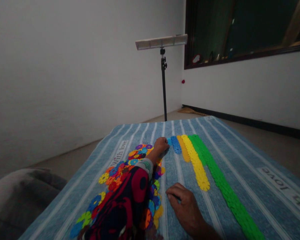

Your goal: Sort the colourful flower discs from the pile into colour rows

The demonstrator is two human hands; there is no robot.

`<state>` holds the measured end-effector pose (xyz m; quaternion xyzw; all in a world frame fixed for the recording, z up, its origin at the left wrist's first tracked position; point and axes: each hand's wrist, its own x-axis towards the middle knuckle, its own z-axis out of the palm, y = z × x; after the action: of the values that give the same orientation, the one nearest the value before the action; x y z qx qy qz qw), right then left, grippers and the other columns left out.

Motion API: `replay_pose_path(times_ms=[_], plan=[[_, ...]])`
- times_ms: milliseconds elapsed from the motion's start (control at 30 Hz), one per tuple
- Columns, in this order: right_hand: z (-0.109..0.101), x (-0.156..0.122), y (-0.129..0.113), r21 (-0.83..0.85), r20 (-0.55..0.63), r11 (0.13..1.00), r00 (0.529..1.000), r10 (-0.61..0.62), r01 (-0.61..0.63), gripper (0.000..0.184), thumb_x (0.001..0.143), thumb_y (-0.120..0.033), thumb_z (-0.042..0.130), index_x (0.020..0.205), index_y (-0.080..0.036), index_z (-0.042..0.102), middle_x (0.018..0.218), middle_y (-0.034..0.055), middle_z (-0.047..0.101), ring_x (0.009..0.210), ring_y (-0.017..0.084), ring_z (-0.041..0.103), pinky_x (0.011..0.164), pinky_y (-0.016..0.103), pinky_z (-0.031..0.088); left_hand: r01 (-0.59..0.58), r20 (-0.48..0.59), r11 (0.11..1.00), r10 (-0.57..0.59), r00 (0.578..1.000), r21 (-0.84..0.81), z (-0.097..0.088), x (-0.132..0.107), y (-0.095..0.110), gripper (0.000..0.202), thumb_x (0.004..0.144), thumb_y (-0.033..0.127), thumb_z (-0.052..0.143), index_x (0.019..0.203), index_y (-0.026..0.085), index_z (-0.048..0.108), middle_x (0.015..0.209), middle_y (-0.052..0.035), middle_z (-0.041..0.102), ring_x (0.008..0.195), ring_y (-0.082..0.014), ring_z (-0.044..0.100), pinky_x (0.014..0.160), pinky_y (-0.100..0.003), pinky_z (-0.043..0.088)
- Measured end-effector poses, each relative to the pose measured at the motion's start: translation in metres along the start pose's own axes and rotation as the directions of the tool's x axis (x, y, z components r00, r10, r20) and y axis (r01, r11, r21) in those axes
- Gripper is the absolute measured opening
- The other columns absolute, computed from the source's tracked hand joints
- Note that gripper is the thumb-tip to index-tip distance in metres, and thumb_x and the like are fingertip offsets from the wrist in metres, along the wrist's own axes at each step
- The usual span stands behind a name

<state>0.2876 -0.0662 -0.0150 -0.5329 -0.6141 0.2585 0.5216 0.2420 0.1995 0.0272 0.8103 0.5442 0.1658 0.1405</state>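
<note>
My left hand (161, 145) reaches to the far part of the cloth, its fingers closed at the edge of a light blue notched plastic disc (169, 141). That disc is beside the top of a short row of blue discs (176, 145). Overlapping orange-yellow discs (184, 150), a longer yellow row (196, 163) and a very long green row (225, 183) lie to the right. Under and around my left sleeve spreads a mixed-colour pile of discs (115, 171), partly hidden. My right hand (186, 208) rests nearer, fingers curled; what they hold, if anything, is hidden.
A blue-and-white striped cloth (222, 146) printed with words covers the work surface. Behind it a black stand (163, 86) carries a flat panel (161, 42). Grey fabric (25, 200) bulges at the lower left. Pale walls and a dark window (252, 26) stand beyond.
</note>
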Motion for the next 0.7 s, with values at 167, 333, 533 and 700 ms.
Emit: replay_pose_path(times_ms=[167, 333, 533, 700], plan=[[-0.001, 0.0, -0.001, 0.001, -0.001, 1.0, 1.0, -0.008, 0.008, 0.025, 0.085, -0.011, 0.05, 0.081, -0.019, 0.074, 0.081, 0.0046, 0.069, 0.08, 0.016, 0.066, 0.074, 0.023, 0.047, 0.0, -0.006, 1.0, 0.0, 1.0, 0.0, 0.001, 0.0, 0.001, 0.02, 0.066, 0.015, 0.072, 0.086, 0.016, 0.075, 0.087, -0.0059, 0.073, 0.084, -0.0181, 0.065, 0.075, -0.025, 0.047], [-0.001, 0.001, -0.001, -0.016, 0.0, 1.0, 1.0, 0.003, -0.003, 0.026, 0.086, -0.014, 0.05, 0.079, -0.019, 0.074, 0.078, 0.0049, 0.068, 0.077, 0.016, 0.065, 0.073, 0.025, 0.048, -0.008, -0.006, 1.0, 0.008, 1.0, -0.021, 0.0, 0.0, -0.003, 0.018, 0.066, 0.015, 0.072, 0.084, 0.015, 0.074, 0.084, -0.0061, 0.072, 0.081, -0.0183, 0.065, 0.072, -0.025, 0.047], [-0.001, 0.0, -0.002, 0.013, -0.021, 1.0, 1.0, -0.005, 0.006, 0.026, 0.084, -0.015, 0.05, 0.078, -0.02, 0.075, 0.078, 0.0048, 0.068, 0.076, 0.017, 0.065, 0.072, 0.026, 0.049, -0.022, 0.007, 0.998, 0.023, 1.0, -0.056, -0.019, -0.006, -0.021, 0.014, 0.07, 0.013, 0.066, 0.081, 0.013, 0.074, 0.077, -0.0045, 0.07, 0.073, -0.0157, 0.062, 0.069, -0.025, 0.045], [-0.003, 0.0, -0.003, 0.03, -0.024, 0.999, 1.0, -0.015, 0.016, 0.025, 0.083, -0.018, 0.051, 0.078, -0.02, 0.075, 0.078, 0.0049, 0.069, 0.076, 0.017, 0.066, 0.071, 0.025, 0.049, -0.02, 0.054, 0.997, 0.024, 0.998, -0.068, -0.051, -0.024, -0.05, 0.011, 0.066, 0.016, 0.066, 0.075, 0.014, 0.073, 0.065, -0.0001, 0.066, 0.067, -0.0142, 0.059, 0.063, -0.022, 0.045]])
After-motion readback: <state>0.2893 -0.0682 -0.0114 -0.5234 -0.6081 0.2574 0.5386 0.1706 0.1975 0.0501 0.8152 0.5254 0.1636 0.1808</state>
